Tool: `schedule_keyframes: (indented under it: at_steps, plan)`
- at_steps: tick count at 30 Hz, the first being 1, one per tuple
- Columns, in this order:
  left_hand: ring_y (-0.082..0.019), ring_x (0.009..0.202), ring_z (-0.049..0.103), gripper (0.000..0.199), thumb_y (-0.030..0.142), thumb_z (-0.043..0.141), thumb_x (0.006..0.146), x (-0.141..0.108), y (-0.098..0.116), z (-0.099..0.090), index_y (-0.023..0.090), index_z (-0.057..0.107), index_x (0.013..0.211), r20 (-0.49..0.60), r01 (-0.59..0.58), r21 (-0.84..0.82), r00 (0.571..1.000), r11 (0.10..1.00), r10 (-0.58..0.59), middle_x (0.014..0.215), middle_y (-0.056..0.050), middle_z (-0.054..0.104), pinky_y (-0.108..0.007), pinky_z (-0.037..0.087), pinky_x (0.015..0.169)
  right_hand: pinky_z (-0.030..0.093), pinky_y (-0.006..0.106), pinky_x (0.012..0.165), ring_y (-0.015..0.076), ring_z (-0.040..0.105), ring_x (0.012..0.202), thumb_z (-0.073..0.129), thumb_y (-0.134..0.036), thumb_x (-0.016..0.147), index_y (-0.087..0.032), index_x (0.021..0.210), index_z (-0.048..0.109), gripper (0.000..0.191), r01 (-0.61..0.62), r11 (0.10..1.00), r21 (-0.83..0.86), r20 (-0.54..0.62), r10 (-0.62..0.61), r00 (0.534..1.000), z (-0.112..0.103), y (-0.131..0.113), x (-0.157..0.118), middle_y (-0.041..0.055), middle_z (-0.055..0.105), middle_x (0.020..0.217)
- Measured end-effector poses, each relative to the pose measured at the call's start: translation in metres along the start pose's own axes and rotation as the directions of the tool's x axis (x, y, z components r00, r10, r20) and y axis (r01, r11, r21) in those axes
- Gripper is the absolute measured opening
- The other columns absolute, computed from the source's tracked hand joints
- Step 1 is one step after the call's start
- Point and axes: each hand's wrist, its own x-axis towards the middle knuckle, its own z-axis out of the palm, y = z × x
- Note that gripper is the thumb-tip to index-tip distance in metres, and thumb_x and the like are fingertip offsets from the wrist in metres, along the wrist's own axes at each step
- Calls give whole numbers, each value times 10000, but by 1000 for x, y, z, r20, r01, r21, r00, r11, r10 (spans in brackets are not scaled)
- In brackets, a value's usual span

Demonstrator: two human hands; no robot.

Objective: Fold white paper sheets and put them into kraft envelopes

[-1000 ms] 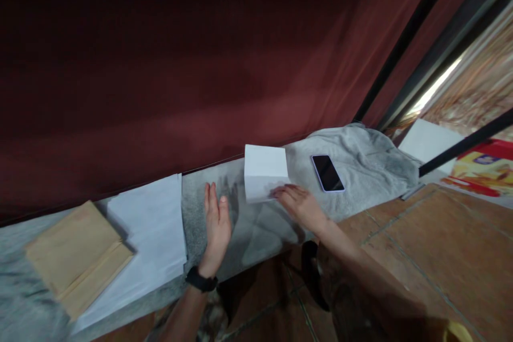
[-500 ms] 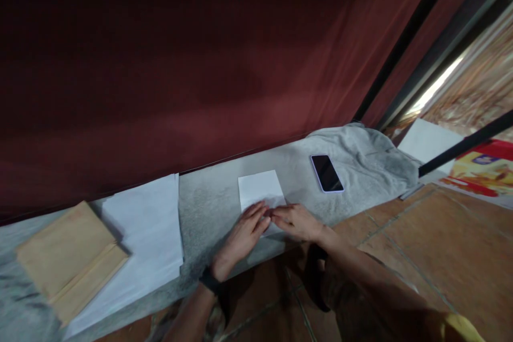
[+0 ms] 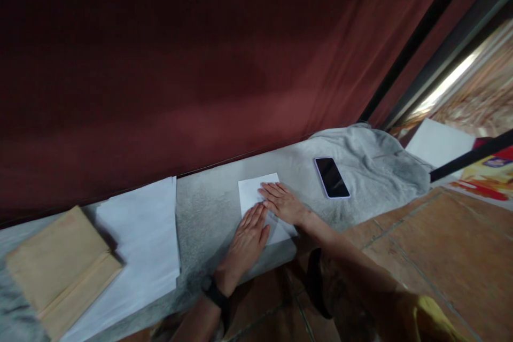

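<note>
A white sheet of paper (image 3: 252,189), apparently folded, lies on a grey cloth in front of me. My left hand (image 3: 249,235) rests on its left part, fingers stretched out flat. Pressed onto the paper's right side is my right hand (image 3: 282,204), also flat with its fingers extended. The fingertips of the two hands come close together near the paper's middle. Part of the paper is hidden under both hands. A dark band sits on my left wrist.
To the left, a brown envelope (image 3: 64,262) overlaps a stack of white sheets (image 3: 148,240). A phone (image 3: 332,177) in a pale purple case lies at right on the grey cloth (image 3: 208,214). Dark bars and a red printed sheet (image 3: 491,176) are farther right, above the tiled floor.
My right hand has slid up the paper and flattened, its fingers now spread forward. My left hand has flattened too, with its thumb apart. The view has shifted slightly.
</note>
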Motion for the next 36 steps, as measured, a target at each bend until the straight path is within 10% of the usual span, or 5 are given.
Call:
schedule_keyframes:
  at_steps: [14,21,27,36]
  plan:
    - [-295,1530,292,597,334,297,1020,41,-33,22,58,373,1543,-212,344,78,923,936,-322,1595,-213,400,-541,271,1239,278,494,1230,299,384,1482,391,-414,1069,-58,1521,428,577,-319,946,-55,-124,310,943,5,-20,7,200,410,1585]
    - [-245,1497,371,552,292,247,1045,37,-36,16,144,356,1566,-258,183,-109,944,977,-206,1590,-160,434,-515,346,1218,310,470,1233,257,422,1461,477,-429,1041,-139,1504,475,547,-114,993,11,-169,114,979,16,-56,-26,131,445,1582]
    - [-256,1522,321,600,422,294,1053,15,-21,17,132,326,1578,-84,11,105,996,994,-2,1613,-142,399,-516,291,1242,331,464,1231,256,439,1446,528,-441,1020,-100,1505,462,597,-67,997,24,-238,71,969,22,-55,-48,150,495,1545]
    - [-304,1500,357,713,530,220,1042,0,-38,21,63,316,1573,-176,69,248,984,966,-25,1596,-195,409,-522,315,1209,325,458,1230,260,409,1468,483,-532,1028,-131,1541,410,656,-97,995,-24,-183,91,979,11,-39,-76,146,399,1606]
